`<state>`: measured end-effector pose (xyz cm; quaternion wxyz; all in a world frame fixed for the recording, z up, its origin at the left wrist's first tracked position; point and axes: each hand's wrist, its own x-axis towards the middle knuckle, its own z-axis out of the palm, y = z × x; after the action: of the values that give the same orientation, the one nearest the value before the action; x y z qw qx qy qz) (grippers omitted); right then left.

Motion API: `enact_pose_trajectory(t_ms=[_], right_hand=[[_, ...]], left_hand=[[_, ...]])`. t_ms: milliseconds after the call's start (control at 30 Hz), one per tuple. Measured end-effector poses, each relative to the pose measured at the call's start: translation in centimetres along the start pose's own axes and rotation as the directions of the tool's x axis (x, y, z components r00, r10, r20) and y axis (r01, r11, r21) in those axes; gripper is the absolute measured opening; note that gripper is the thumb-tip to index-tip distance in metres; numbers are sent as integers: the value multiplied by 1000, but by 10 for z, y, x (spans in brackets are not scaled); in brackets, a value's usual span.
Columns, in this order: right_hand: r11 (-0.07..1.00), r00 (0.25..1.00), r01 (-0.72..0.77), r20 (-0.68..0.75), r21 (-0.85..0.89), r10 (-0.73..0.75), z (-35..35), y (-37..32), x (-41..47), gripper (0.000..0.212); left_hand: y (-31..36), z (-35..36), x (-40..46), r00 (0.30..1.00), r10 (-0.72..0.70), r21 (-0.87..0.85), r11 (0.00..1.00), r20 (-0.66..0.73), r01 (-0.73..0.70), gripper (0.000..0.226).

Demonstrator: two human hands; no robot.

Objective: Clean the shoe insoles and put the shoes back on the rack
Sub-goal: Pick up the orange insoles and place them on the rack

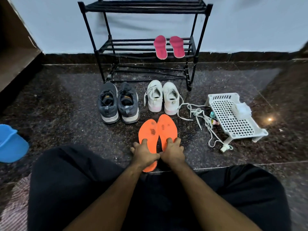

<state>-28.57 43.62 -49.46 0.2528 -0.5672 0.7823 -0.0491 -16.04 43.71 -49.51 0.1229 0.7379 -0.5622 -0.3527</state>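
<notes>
Two orange insoles with dark dirt marks lie side by side on the floor in front of me. My left hand [144, 154] grips the heel end of the left orange insole [148, 131]. My right hand [171, 150] grips the heel end of the right orange insole [166, 126]. Beyond them stand a pair of grey shoes [118, 103] and a pair of white shoes [162, 98] with loose laces. Two pink insoles [168, 46] rest on the middle shelf of the black shoe rack [143, 45].
A white perforated plastic rack [233, 117] lies on the floor at the right, with a folded cloth on it and a small bottle [212, 115] beside it. A blue tub [11, 144] sits at the left edge. My dark-trousered knees fill the foreground.
</notes>
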Motion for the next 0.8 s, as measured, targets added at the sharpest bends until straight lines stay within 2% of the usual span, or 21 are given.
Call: enact_pose_trajectory(t_ms=[167, 267, 333, 400, 467, 533, 600, 700, 733, 800], right_hand=[[956, 998, -56, 57, 289, 41, -26, 15, 2, 75], [883, 997, -63, 70, 466, 34, -39, 18, 0, 78], [756, 997, -81, 67, 649, 49, -42, 20, -3, 79], [615, 995, -104, 82, 782, 64, -43, 21, -3, 70], [491, 986, -168, 151, 855, 75, -43, 23, -2, 56], [426, 973, -230, 215, 875, 85, -40, 25, -3, 43], [440, 971, -239, 217, 865, 101, -37, 28, -5, 34], [538, 975, -220, 180, 814, 127, -33, 34, -6, 32], [579, 978, -209, 161, 788, 134, -32, 34, -8, 35], [642, 984, -178, 115, 746, 138, -33, 34, -9, 44]], left_hand=[[17, 2, -9, 999, 30, -223, 974, -44, -39, 86], [22, 3, -17, 995, 52, -296, 952, -79, -73, 85], [23, 4, -19, 994, 50, -351, 933, -101, -82, 84], [22, 5, -19, 993, 5, -446, 893, -118, -58, 65], [17, 7, -17, 993, -53, -573, 820, -101, -15, 36], [14, 5, -19, 990, -127, -654, 755, -69, 51, 29], [15, -1, -22, 983, -186, -734, 667, -3, 124, 43], [20, -8, -23, 971, -186, -789, 570, 149, 230, 82], [19, -10, -23, 970, -171, -797, 555, 170, 238, 89], [19, -12, -26, 982, -141, -821, 540, 127, 184, 94]])
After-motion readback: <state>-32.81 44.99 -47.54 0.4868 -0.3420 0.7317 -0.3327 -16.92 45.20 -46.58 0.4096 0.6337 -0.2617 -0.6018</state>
